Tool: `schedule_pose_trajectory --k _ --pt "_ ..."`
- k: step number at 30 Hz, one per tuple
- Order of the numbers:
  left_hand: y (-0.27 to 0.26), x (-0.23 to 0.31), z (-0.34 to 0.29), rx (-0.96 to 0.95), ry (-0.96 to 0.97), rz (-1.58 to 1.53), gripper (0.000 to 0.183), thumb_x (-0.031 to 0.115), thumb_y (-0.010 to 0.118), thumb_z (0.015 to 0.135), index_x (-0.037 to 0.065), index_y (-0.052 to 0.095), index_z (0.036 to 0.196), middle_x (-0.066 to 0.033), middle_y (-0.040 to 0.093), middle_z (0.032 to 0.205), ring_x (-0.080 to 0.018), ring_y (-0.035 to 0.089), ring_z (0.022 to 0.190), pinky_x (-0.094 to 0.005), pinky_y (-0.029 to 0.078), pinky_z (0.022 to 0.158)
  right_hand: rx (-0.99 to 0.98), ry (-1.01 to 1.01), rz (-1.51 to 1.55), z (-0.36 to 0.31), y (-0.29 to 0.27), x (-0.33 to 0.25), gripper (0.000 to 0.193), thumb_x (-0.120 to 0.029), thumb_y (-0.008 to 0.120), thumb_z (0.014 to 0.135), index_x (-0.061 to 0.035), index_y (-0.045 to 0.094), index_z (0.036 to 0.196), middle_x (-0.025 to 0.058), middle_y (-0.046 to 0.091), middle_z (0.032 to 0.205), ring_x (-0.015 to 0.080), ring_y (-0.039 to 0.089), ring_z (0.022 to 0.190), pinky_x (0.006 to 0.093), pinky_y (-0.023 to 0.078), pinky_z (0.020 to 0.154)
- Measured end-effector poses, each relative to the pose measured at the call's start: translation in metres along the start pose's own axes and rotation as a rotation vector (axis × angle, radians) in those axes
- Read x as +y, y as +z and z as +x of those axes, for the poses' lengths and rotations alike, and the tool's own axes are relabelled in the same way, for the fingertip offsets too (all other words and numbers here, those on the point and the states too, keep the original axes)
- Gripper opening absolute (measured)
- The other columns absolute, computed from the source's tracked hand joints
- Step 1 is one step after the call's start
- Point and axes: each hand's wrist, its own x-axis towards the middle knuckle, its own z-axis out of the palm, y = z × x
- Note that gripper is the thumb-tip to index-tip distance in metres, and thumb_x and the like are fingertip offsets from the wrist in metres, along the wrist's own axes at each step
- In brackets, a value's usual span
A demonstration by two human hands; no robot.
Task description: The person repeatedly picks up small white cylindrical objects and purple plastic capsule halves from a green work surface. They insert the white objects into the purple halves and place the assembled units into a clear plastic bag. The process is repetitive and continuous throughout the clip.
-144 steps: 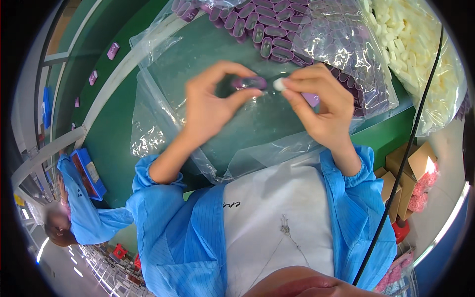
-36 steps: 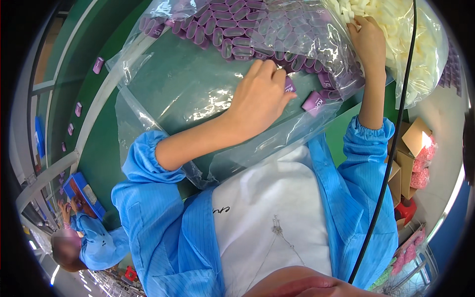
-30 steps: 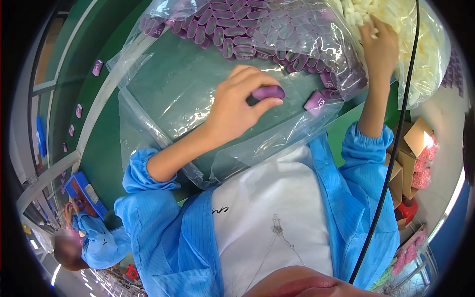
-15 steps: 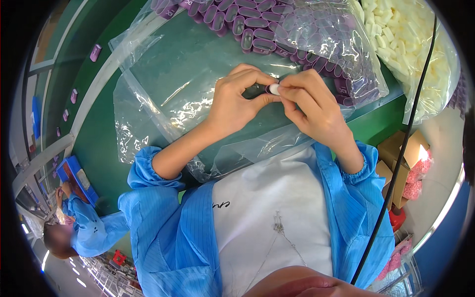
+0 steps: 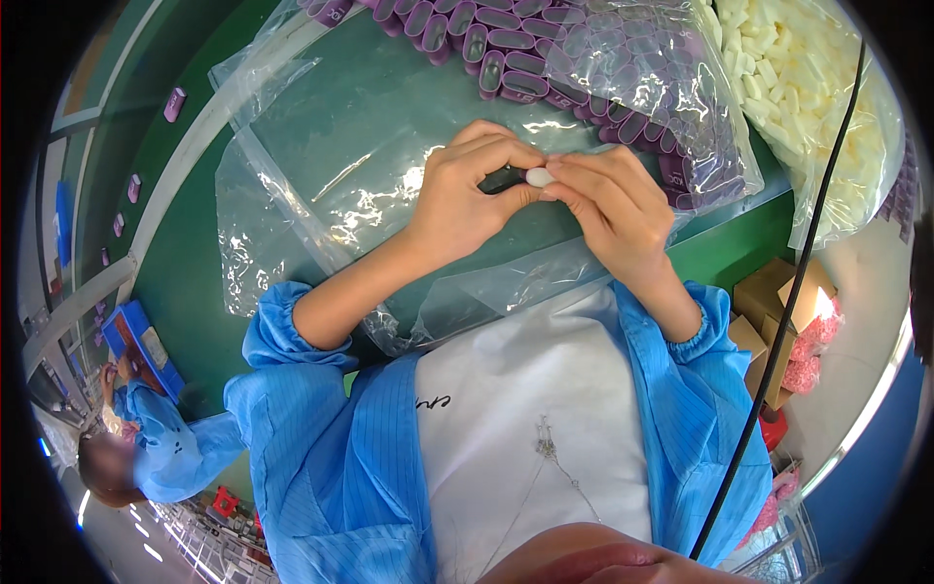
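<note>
My left hand (image 5: 462, 195) and my right hand (image 5: 623, 209) meet over the plastic sheeting, thumbs and fingertips pinched together. Between them shows the rounded white end of a small oval plug (image 5: 538, 177), pressed by my right fingers. My left fingers close round a small purple oval casing, which they almost wholly hide. Beyond my hands, many hollow purple casings (image 5: 509, 40) stand packed with their oval openings up, partly under clear film.
Clear plastic sheeting (image 5: 331, 146) covers the green table. A bag of cream-coloured plugs (image 5: 769, 88) lies far right. Separate purple casings (image 5: 175, 104) sit on a green belt at left. A co-worker (image 5: 165, 433) works beside a blue tray (image 5: 161, 360). A black cable (image 5: 793, 292) crosses the right side.
My right hand has turned and its fingers have straightened against the white plug, the wrist shifting slightly left. The purple rim seen beside the plug is now hidden. My left hand has barely moved.
</note>
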Motion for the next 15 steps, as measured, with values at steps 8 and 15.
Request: schedule_pose_trajectory --k 8,15 --pt "-0.002 -0.001 -0.001 -0.052 0.019 0.035 0.028 0.008 0.088 0.069 0.005 0.075 0.094 -0.0046 0.074 0.093 -0.022 0.066 0.096 -0.0337 0.053 0.082 -0.156 -0.131 0.067 0.004 -0.017 0.018 0.031 0.009 0.074 0.067 0.0041 0.072 0.098 0.015 0.071 0.095 0.0293 0.068 0.077 0.0355 0.056 0.065" --pt "0.0 -0.002 -0.001 -0.034 0.035 0.008 0.027 0.01 0.087 0.067 0.005 0.073 0.09 -0.0056 0.073 0.088 -0.0243 0.065 0.092 -0.0349 0.053 0.078 -0.234 -0.241 0.044 0.009 -0.018 0.019 0.034 0.005 0.073 0.067 0.0065 0.07 0.101 0.0154 0.07 0.096 0.0279 0.067 0.077 0.0344 0.057 0.064"
